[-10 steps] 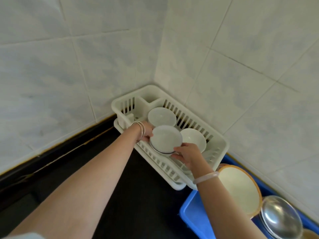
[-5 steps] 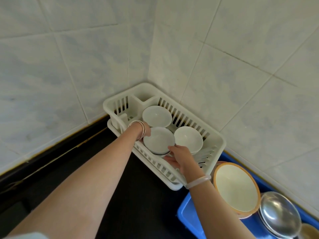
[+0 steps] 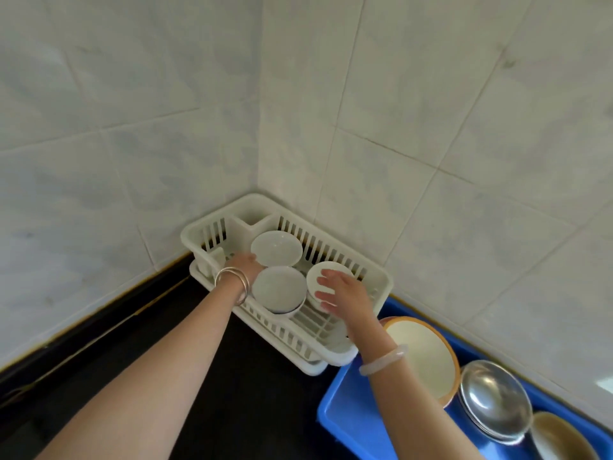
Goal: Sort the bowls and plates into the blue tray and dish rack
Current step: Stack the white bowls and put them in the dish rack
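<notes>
The tiled wall [image 3: 132,127] meets in a corner beyond both hands, and the dark table [image 3: 265,393] runs beneath the forearms. The blue tray [image 3: 348,419] lies under and outside the right forearm, holding an orange-rimmed plate [image 3: 421,356] just beside the right wrist, a steel bowl [image 3: 494,400] further out, and another dish [image 3: 560,436] cut by the frame edge. The white dish rack [image 3: 199,232] sits in the corner, right where both hands reach, and holds three white bowls. The far bowl [image 3: 277,249] lies just beyond the left hand, the blue-lined bowl [image 3: 278,287] stands between the two hands, and the right bowl [image 3: 328,266] leans under the right hand. The left hand [image 3: 247,265] is tucked in between the far bowl and the blue-lined bowl. Its fingers are hidden, so I cannot tell whether it grips a rim or only rests there. The right hand [image 3: 345,292] is spread with straight fingers [image 3: 323,280] lying flat against the right bowl and gripping nothing. The bowls are crowded rim to rim, so a nudge to one would likely knock its neighbour and could chip it. The right bowl looks tilted, and if the flat hand lifts off before it is seated, it may slide or tip onto the blue-lined bowl. The metal bangles [image 3: 232,282] on the left wrist hang near the rack's edge and might catch on it.
</notes>
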A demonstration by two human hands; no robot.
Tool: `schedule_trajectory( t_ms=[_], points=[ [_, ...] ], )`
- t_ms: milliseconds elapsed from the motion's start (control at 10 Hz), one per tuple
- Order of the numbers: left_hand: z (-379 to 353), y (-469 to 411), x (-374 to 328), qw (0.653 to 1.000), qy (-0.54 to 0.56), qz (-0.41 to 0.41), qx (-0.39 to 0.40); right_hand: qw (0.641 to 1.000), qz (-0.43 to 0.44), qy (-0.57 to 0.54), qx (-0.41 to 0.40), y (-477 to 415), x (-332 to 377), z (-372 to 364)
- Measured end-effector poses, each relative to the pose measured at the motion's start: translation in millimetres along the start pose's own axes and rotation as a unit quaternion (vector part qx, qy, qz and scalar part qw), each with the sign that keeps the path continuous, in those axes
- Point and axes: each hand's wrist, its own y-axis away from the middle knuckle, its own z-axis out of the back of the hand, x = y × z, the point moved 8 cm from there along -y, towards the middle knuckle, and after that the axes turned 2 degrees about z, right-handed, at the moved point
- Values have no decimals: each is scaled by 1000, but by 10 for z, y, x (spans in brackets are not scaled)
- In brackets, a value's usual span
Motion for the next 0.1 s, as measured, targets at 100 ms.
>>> schedule_trajectory(
  t_ms=[100],
  points=[
    [104, 472, -116, 993, 118, -5, -30, 978, 201, -51, 11, 695, 779, 395]
  ],
)
